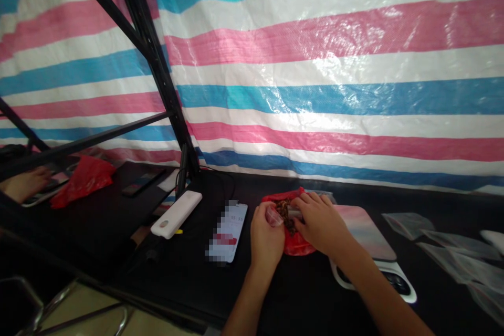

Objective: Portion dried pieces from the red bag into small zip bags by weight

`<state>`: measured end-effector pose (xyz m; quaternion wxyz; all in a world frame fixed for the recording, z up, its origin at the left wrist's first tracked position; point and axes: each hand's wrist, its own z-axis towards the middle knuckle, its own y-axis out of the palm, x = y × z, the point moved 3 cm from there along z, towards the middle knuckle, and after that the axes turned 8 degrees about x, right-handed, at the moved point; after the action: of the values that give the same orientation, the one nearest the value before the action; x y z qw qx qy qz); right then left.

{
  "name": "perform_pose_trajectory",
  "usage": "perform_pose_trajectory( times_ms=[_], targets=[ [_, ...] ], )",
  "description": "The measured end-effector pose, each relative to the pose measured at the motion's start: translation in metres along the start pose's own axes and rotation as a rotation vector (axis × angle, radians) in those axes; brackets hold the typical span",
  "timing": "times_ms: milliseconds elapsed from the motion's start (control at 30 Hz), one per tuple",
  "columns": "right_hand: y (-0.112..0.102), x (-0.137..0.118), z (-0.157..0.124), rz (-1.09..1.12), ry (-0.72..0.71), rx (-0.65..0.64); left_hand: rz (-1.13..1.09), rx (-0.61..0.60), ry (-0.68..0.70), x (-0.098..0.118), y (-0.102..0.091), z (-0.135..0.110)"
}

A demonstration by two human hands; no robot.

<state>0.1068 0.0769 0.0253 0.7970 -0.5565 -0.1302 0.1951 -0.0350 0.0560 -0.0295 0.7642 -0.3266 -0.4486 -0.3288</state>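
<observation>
My left hand (pixel 265 236) is closed around a small clear plastic bag (pixel 273 215), held at the edge of a red plastic bag (pixel 295 244) lying on the black table. A heap of small brown bits (pixel 284 209) sits on the red bag. My right hand (pixel 321 220) rests over that heap with fingers curled and pinched; what they hold is hidden. Both hands meet over the red bag.
A phone (pixel 228 231) and a white power bank (pixel 177 213) lie left of my hands. A scale with a pink-grey plate (pixel 366 231) sits on the right, several empty clear bags (pixel 452 252) beyond it. Another person's hand (pixel 25 184), another red bag (pixel 84 178) and a black rack post (pixel 157 68) are at left.
</observation>
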Motion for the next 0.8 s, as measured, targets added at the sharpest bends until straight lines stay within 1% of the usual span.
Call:
perform_pose_trajectory(
  times_ms=[167, 200, 333, 433, 533, 633, 733, 800],
  targets=[
    [0.003, -0.007, 0.002, -0.003, 0.023, -0.024, -0.043, 0.034, 0.018, -0.001, -0.003, 0.004],
    [0.003, -0.008, 0.002, 0.001, 0.023, -0.024, -0.070, 0.020, 0.008, -0.002, -0.003, 0.005],
    [0.003, -0.010, 0.004, 0.005, 0.038, -0.034, -0.144, -0.098, -0.067, -0.010, -0.001, 0.008],
    [0.000, -0.009, 0.006, 0.000, 0.073, -0.033, -0.136, -0.106, -0.071, -0.012, -0.003, 0.009],
    [0.000, -0.009, 0.008, 0.016, 0.091, -0.025, -0.165, -0.128, -0.058, -0.010, -0.003, 0.010],
    [0.005, -0.008, 0.008, 0.076, 0.069, -0.030, -0.219, -0.149, -0.048, -0.005, -0.001, 0.011],
    [0.011, -0.005, 0.004, 0.158, 0.051, -0.034, -0.268, -0.134, -0.065, 0.000, -0.002, 0.012],
    [0.013, -0.003, 0.000, 0.203, 0.070, -0.024, -0.293, -0.115, -0.092, 0.003, -0.003, 0.012]
  ],
)
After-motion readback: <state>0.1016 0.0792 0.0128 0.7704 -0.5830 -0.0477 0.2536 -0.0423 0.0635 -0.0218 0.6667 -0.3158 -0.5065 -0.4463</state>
